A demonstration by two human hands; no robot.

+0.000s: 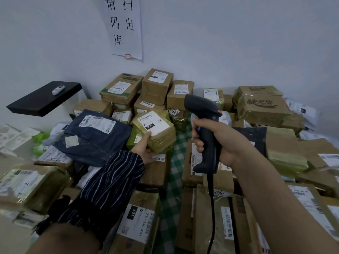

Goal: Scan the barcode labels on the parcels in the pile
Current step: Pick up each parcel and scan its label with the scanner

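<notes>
Over the middle of the pile, the left hand grips a taped parcel, label upward, while the right hand clasps the scanner, seemingly pointed beside it; next, bring its beam onto that label.

One wide-angle view is taken from head height and is directed forward and downward. The parcel pile is seen at close range across the lower frame, from 3 to 9 o'clock. The wall is framed at 12 o'clock. The left hand and right hand are seen near centre.
</notes>
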